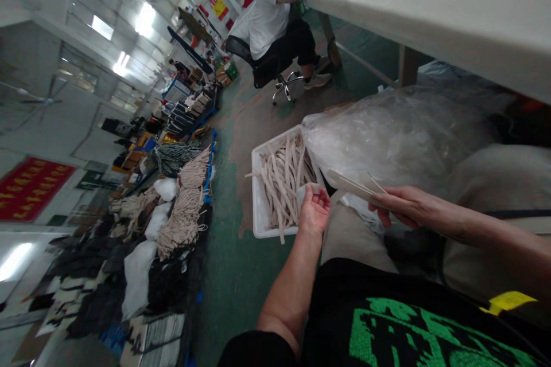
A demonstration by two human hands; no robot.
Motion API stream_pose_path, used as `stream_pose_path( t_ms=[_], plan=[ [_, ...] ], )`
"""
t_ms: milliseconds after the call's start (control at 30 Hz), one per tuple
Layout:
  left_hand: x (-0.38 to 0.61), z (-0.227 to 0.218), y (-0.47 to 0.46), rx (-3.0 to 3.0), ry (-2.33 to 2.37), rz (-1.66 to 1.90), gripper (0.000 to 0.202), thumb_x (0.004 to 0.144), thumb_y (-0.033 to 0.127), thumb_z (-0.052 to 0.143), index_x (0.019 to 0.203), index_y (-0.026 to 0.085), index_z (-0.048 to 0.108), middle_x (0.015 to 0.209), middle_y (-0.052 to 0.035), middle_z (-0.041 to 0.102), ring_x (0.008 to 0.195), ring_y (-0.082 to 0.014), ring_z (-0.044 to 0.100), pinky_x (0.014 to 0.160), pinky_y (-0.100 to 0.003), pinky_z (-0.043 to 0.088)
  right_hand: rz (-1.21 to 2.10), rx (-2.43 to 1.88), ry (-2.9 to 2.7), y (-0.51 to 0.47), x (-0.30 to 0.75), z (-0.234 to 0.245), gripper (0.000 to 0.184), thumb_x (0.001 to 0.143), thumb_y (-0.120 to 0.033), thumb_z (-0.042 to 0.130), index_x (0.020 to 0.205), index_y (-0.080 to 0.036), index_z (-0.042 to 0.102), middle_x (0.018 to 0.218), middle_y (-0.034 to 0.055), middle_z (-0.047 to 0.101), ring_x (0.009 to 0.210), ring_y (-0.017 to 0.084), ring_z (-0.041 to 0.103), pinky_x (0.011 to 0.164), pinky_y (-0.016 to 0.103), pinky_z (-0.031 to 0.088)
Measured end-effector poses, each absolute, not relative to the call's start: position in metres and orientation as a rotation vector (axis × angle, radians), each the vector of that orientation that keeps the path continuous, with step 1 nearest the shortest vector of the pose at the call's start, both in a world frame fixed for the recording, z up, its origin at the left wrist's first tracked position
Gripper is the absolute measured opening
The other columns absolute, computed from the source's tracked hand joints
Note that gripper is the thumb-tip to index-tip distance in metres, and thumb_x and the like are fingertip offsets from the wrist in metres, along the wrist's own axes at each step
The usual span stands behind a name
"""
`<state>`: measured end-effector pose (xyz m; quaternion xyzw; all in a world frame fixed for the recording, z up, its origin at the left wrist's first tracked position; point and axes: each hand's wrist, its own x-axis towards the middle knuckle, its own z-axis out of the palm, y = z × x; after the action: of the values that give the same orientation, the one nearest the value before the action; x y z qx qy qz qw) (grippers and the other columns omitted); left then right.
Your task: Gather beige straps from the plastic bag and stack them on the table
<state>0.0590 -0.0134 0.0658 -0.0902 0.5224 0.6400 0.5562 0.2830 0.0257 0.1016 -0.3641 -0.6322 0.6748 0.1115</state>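
Note:
My left hand point(315, 209) is palm up over the near right corner of a white plastic bin point(259, 206). Its fingers are loosely curled and apart from the thumb, with the palm bare. A small whitish piece point(301, 196) shows behind the thumb; whether the hand touches it I cannot tell. Many long beige strips point(279, 180) lie tangled in the bin, a few hanging over its rim. To the right, my right hand point(398, 206) is closed on a few flat beige strips point(350, 185), whose ends point left and fan slightly apart above my lap.
Clear plastic sheeting point(387, 126) bulges beside the bin, under a pale table point(430, 6). Ahead, a person in a white shirt point(269, 17) sits on a wheeled chair point(284, 83). Bundles of beige strips point(183, 215) and white bags point(140, 275) are piled on the left.

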Motion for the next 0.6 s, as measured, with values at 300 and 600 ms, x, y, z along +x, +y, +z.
stream_pose_path(
  t_ms=[300, 600],
  plan=[
    [0.068, 0.076, -0.006, -0.302, 1.196, 1.498, 0.027, 0.096, 0.030, 0.063, 0.073, 0.014, 0.063, 0.069, 0.0003, 0.061, 0.058, -0.0057, 0.057, 0.059, -0.016, 0.047, 1.958, -0.987, -2.022, 0.026, 0.280, 0.087, 0.065, 0.085, -0.081, 0.042, 0.087, -0.020, 0.067, 0.074, 0.0097, 0.070, 0.044, 0.013, 0.046, 0.042, 0.027, 0.035],
    [0.070, 0.070, -0.009, -0.192, 1.243, 1.450, 0.031, 0.090, 0.034, 0.071, 0.068, 0.015, 0.061, 0.060, 0.0026, 0.055, 0.052, -0.0071, 0.052, 0.056, -0.019, 0.044, 2.001, -1.019, -2.029, 0.025, 0.277, 0.084, 0.065, 0.080, -0.083, 0.044, 0.085, -0.023, 0.066, 0.069, 0.0082, 0.069, 0.043, 0.015, 0.048, 0.044, 0.028, 0.036]
  ],
)
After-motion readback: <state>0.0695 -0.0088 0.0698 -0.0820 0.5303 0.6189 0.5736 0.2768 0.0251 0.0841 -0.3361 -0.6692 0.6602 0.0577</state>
